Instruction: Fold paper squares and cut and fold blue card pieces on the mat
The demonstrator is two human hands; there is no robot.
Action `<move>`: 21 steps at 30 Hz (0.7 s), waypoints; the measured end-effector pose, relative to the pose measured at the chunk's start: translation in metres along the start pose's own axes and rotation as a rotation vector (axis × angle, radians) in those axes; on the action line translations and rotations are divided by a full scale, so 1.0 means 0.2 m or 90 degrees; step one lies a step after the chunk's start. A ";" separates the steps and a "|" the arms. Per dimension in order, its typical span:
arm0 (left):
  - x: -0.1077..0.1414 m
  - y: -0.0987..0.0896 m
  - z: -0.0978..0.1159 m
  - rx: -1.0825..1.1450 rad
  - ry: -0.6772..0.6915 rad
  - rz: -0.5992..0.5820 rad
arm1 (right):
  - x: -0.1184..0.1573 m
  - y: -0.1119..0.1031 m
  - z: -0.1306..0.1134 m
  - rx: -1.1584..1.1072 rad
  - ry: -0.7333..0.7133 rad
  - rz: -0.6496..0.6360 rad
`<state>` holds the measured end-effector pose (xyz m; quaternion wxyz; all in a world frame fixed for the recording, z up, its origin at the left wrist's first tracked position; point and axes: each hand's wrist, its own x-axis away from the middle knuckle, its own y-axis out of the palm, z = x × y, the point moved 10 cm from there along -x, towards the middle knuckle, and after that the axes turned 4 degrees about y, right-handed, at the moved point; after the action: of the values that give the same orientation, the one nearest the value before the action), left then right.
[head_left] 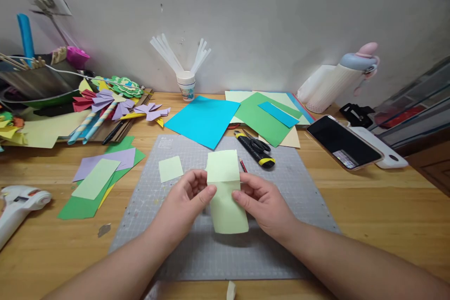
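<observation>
Together, our two hands hold a creased pale green paper strip [228, 211] over the cutting mat [147, 225], toward the near edge of the tabletop [379, 197].
With the fingers of our left hand [188, 199] we pinch the strip's left side, thumb on the near face and the rest curled behind; with our right hand [267, 204] we grip the right side likewise, both nearly closed on the paper. To the left on the mat we see a small pale green square [170, 168]; beyond the strip lie a utility knife [253, 155] and black scissors [263, 146]. A blue sheet [204, 122] and a paper cup [186, 90] sit toward the tabletop's far edge, a glue gun [26, 199] by its left edge, a phone [341, 140] near its right.
</observation>
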<state>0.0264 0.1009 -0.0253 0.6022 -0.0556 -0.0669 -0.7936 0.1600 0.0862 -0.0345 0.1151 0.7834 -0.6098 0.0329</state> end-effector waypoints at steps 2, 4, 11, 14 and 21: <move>0.00 0.04 -0.01 0.032 -0.022 -0.031 | 0.00 0.04 0.01 -0.022 0.021 -0.038; 0.01 0.05 -0.01 0.036 -0.030 -0.045 | 0.00 0.05 0.01 -0.034 0.025 -0.048; 0.01 0.08 -0.04 0.031 -0.046 -0.054 | -0.01 0.03 0.06 -0.008 0.063 -0.036; 0.01 0.06 -0.03 0.021 -0.040 -0.033 | -0.02 0.03 0.07 -0.030 0.074 -0.036; 0.02 0.00 -0.03 0.029 -0.062 0.021 | -0.02 -0.04 0.09 -0.036 0.079 0.047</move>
<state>0.0255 0.0951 -0.0312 0.6120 -0.0819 -0.1133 -0.7784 0.1650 0.0874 -0.0539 0.1734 0.7533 -0.6306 0.0687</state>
